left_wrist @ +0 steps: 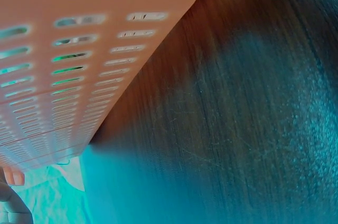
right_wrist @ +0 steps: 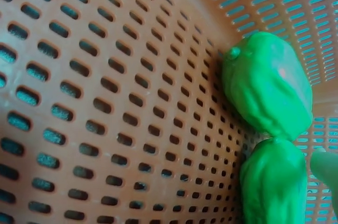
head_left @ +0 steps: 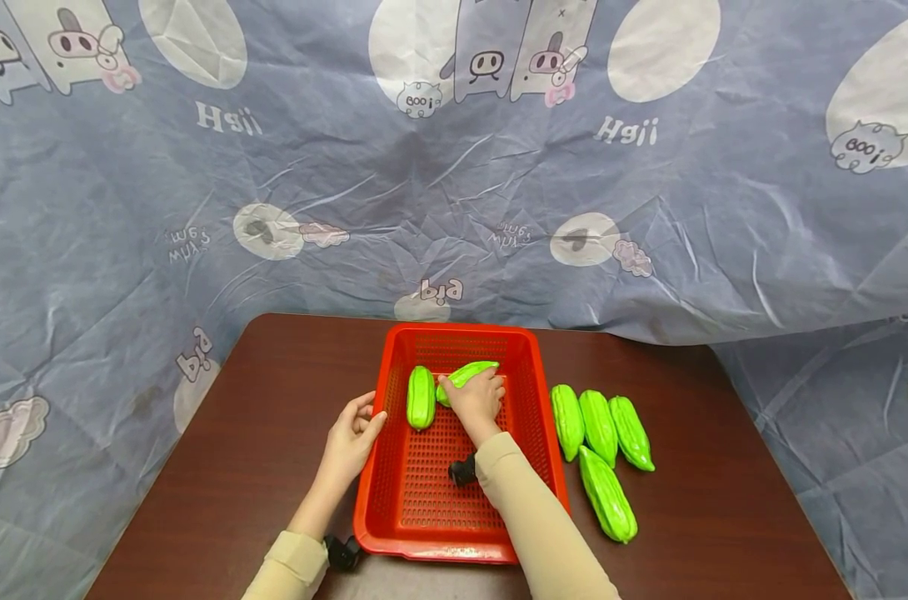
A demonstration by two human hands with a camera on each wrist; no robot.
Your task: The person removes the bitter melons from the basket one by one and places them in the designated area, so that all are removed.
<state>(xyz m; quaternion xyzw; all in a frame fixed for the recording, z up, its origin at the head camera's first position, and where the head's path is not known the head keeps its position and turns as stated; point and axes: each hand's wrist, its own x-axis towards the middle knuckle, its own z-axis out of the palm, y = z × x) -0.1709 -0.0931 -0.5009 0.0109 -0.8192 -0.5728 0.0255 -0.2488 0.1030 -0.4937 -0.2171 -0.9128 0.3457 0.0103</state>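
A red plastic basket (head_left: 405,508) with slotted walls stands in the middle of the table. At its left rim my left hand (head_left: 352,437) grips the edge, thumb on top and fingers on the outer side. My right hand (head_left: 478,402) reaches inside and holds a bright green ridged gourd (head_left: 465,373), which lies slanted near the basket's far end. Left of it, a second green gourd (head_left: 421,398) lies lengthwise on the basket floor. The right wrist view shows both gourds end to end, with the thumb (right_wrist: 325,168) beside the nearer gourd (right_wrist: 274,182).
Right of the basket, several more green gourds (head_left: 599,425) lie on the dark brown table (head_left: 694,517), one of them (head_left: 608,496) closer to me. A patterned grey-blue cloth (head_left: 439,183) hangs behind the table and at both sides.
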